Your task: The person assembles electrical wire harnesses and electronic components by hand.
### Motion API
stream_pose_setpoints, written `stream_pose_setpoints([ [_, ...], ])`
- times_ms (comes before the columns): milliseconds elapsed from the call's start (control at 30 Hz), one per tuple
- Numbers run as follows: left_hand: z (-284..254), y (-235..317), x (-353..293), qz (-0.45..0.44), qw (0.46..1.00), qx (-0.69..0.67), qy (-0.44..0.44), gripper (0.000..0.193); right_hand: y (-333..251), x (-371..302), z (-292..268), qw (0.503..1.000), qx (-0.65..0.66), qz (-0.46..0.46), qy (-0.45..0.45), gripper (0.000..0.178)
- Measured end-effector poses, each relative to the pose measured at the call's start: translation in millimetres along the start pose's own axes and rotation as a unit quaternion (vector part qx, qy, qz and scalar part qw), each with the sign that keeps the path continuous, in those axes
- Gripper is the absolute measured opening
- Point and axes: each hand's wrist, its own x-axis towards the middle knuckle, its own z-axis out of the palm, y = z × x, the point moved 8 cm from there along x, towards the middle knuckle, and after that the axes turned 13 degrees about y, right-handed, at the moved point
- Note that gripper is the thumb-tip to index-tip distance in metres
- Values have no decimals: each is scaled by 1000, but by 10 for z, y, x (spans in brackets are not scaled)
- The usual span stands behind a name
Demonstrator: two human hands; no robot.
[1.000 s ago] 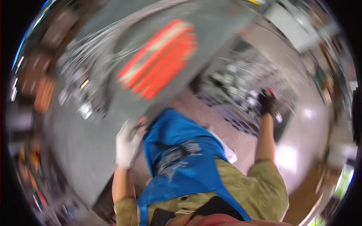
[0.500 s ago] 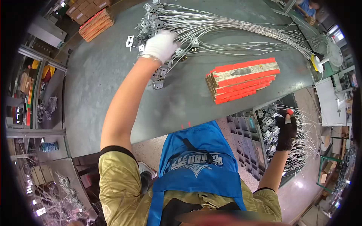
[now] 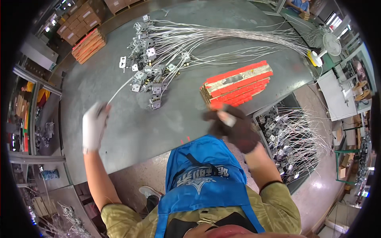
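My left hand, in a white glove, is over the left part of the table with its fingers pinched on the end of a thin white wire. That wire runs up to a heap of small silvery metal fittings, whose bundled wires stretch to the far right. In a dark glove with light fingertips bared or covered, my right hand is above the table's front edge, beside a stack of wooden strips edged in red. Motion smears its fingers, so whether it holds anything is unclear.
A crate full of wired metal fittings stands below the table's right side. At the far right are a small fan and a person in blue. Another red-edged stack and cartons lie at the far left.
My left hand has come from the heap of fittings toward the near left, drawing a wire out. My right hand has moved left from the crate to the table edge.
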Motion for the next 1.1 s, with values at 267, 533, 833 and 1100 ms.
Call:
stream_pose_setpoints([
  [267,-1378,-804,-1464,150,946,79,275,22,77,1601,1621,925,328,178,-67,32],
  [533,-2664,-2378,-2194,100,792,308,518,37,-79,1062,2203,920,313,175,-157,14],
  [833,-983,-1643,-1618,39,874,-88,476,40,-1660,-112,972,888,224,-63,-397,26],
  [1100,1227,96,-1820,279,959,3,52,20,-1119,285,-2128,981,152,-120,8,22],
])
